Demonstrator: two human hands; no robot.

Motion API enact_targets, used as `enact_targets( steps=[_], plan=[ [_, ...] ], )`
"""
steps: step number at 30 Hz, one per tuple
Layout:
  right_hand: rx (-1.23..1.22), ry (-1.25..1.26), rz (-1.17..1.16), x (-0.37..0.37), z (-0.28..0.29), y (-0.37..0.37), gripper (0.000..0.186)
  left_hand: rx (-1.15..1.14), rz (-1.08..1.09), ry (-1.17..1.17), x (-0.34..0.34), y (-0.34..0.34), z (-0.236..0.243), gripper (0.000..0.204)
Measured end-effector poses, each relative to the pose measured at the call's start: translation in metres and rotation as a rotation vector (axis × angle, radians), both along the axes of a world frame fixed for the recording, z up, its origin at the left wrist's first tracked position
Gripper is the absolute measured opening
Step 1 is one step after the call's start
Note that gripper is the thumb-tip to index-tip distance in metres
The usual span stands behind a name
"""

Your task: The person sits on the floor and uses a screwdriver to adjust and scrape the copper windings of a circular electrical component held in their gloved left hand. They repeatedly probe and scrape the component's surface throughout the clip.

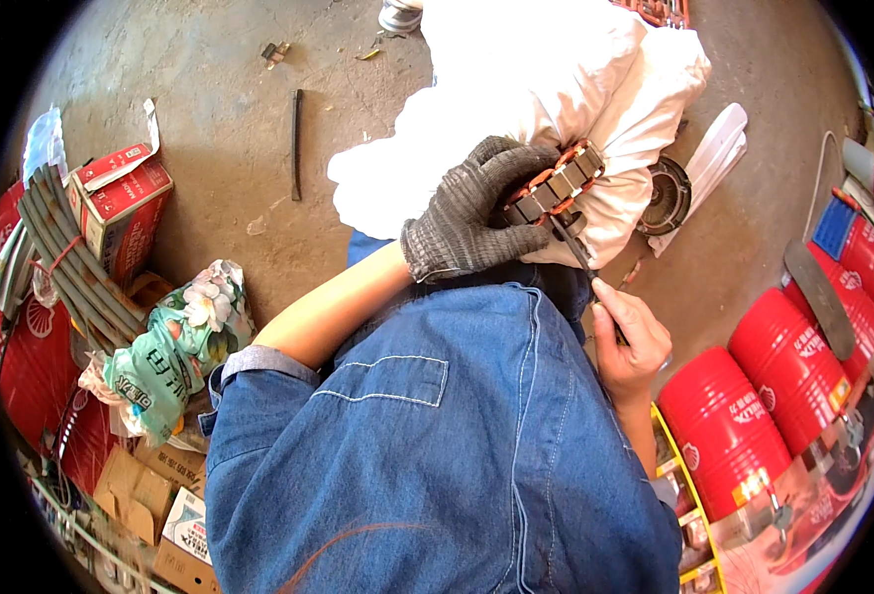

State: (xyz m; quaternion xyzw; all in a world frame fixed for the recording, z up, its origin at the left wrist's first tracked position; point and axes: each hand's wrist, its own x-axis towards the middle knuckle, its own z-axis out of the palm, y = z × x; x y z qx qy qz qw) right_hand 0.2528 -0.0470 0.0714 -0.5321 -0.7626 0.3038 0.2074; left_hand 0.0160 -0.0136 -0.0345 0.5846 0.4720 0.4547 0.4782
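My left hand [476,213], in a dark grey knitted glove, grips a ring-shaped motor stator [559,185] with dark metal blocks and copper-coloured windings. The stator is tilted above my lap, over a white cloth [546,74]. My bare right hand [631,337] pinches the near end of a thin dark rod-like tool [572,243] between its fingertips. The tool's far end reaches the stator's lower side; I cannot make out its exact kind or whether it touches the windings. To the right, on the floor, lies a round dark metal housing [666,195].
Red drums [724,431] line the right side, by a yellow-edged rack [689,495]. At left stand a red carton [125,203], a coil of grey hose [75,262], a green flowered bag [174,356] and cardboard boxes [140,490]. A black strip [296,144] lies on the concrete floor.
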Motion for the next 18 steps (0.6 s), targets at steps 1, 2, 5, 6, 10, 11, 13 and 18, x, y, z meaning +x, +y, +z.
enact_targets(
  steps=[1,2,5,6,10,11,13,18],
  plan=[
    [-0.010,0.012,0.000,-0.001,0.000,0.000,0.030,0.015,-0.003,0.009,0.000,0.000,0.000,0.073],
    [-0.019,0.023,0.001,-0.004,0.000,0.000,0.030,0.014,0.003,0.003,0.000,0.000,0.000,0.073],
    [-0.032,0.038,-0.009,-0.009,-0.002,0.001,0.030,0.007,0.021,-0.013,0.000,0.000,0.000,0.073],
    [-0.034,0.041,-0.014,-0.010,-0.003,0.001,0.030,0.003,0.025,-0.015,0.001,-0.001,-0.002,0.073],
    [-0.025,0.078,-0.014,-0.013,-0.011,0.003,0.030,0.005,0.025,-0.044,0.000,0.000,-0.007,0.071],
    [-0.025,0.086,-0.023,-0.013,-0.013,0.002,0.030,0.003,0.027,-0.052,0.001,0.000,-0.007,0.071],
    [-0.043,0.113,-0.053,-0.014,-0.015,0.001,0.029,0.001,0.030,-0.059,0.001,0.001,-0.006,0.070],
    [-0.003,0.003,-0.038,-0.031,0.000,0.003,0.028,-0.031,0.036,-0.086,-0.002,0.002,-0.004,0.069]
  ],
)
